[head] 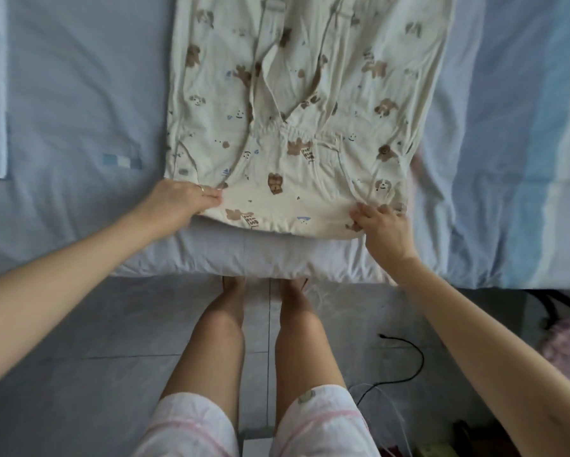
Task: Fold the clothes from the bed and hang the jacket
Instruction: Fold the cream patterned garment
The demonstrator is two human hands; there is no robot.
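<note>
Fold in hand: you've got the near hem of the pyjama garment [293,94], both corners taken.

The cream, bear-print piece lies flat on the bed [79,110] dead ahead at 12 o'clock, its hem towards you at the bed's edge. Your left hand [181,199] at 11 o'clock pinches the near-left corner, fingers [211,196] closed on the fabric. Your right hand [385,229] at 1 o'clock has its fingers curled onto the near-right corner, and it looks like a grip rather than a press. By my reading this is 1 fold about to start. Next, lift both corners together and carry the hem away towards 12 o'clock, keeping the edges level so the layers don't skew. There is no jacket in view.
</note>
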